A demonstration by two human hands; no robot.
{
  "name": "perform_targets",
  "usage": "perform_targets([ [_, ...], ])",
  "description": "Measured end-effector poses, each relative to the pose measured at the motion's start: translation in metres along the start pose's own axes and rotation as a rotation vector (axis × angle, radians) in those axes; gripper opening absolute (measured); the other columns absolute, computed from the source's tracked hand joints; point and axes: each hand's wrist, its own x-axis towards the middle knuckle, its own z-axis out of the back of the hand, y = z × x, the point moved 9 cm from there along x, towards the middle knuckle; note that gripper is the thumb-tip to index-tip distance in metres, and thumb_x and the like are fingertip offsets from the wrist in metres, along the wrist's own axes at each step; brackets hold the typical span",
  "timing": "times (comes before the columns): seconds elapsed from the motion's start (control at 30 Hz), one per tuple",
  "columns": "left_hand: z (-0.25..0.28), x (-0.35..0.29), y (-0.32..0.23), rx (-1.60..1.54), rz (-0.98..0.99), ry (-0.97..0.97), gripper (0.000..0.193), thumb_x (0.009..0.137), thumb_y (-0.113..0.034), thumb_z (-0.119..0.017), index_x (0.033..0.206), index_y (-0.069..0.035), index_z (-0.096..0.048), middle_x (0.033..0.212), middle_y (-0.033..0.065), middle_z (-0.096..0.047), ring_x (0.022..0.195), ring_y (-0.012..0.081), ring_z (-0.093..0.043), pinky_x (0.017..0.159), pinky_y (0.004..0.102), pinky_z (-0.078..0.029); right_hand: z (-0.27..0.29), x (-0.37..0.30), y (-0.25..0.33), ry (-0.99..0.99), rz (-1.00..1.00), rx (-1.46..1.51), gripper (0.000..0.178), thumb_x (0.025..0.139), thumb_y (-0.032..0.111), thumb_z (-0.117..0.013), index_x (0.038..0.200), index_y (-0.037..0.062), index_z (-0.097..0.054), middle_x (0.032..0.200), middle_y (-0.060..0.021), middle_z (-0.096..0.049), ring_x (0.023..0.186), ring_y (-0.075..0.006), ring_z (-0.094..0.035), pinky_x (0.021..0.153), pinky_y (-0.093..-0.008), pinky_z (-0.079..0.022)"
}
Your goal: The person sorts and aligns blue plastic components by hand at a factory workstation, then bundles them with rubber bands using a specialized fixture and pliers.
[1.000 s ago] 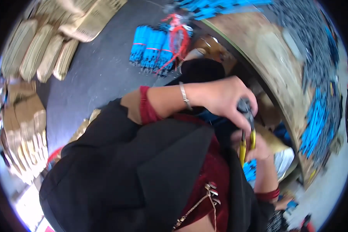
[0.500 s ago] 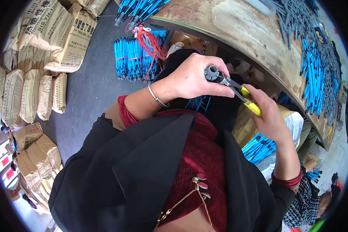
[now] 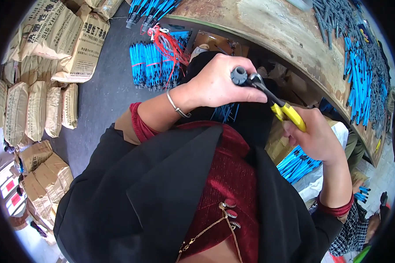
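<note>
My left hand (image 3: 215, 83) is closed around a grey ribbed plastic tube (image 3: 239, 75), its hollow round end facing up between thumb and fingers. My right hand (image 3: 320, 136) grips a pair of pliers (image 3: 292, 117) by its yellow handles. The metal jaws lie right beside the tube, near my left thumb; whether they bite on it I cannot tell. The handles sit close together. Below my left hand, a few thin blue rods (image 3: 225, 112) rest on my dark-clothed lap.
A worn wooden table (image 3: 267, 22) holds blue rods (image 3: 362, 87) and a grey rod pile (image 3: 331, 17). Tied blue bundles (image 3: 153, 65) and red strings (image 3: 173, 48) lie left of it. Brown paper sacks (image 3: 39, 107) line the left. More rods (image 3: 298, 164) lie right; another person (image 3: 351, 228) sits lower right.
My right hand has swung outward to the right and slightly down with the pliers, whose handles are now closer together. The left hand and tube have shifted slightly up and left.
</note>
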Motion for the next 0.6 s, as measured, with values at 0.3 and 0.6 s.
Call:
perform_targets([
  [0.3,0.009,0.005,0.017,-0.171,0.031,-0.065,0.040,0.063,-0.012,-0.079,0.097,-0.002,-0.060,0.076,0.0045,-0.062,0.070,0.0101,-0.058,0.065,0.0244,-0.047,-0.015,0.022,-0.018,-0.085,0.018,-0.050,0.018,0.083,0.009,-0.056,0.097,-0.0013,-0.051,0.071,-0.0044,-0.054,0.062,-0.0107,-0.054,0.055,-0.0229,-0.046],
  [0.6,0.006,0.002,0.024,-0.616,-0.083,-0.001,0.062,0.063,-0.010,-0.079,0.116,0.001,-0.048,0.089,0.0072,-0.063,0.081,0.0111,-0.056,0.075,0.0262,-0.046,-0.054,0.038,-0.051,-0.202,0.323,0.932,0.068,0.073,0.009,-0.065,0.130,0.0066,-0.028,0.115,-0.0136,-0.043,0.100,-0.0234,-0.049,0.082,-0.0370,-0.047],
])
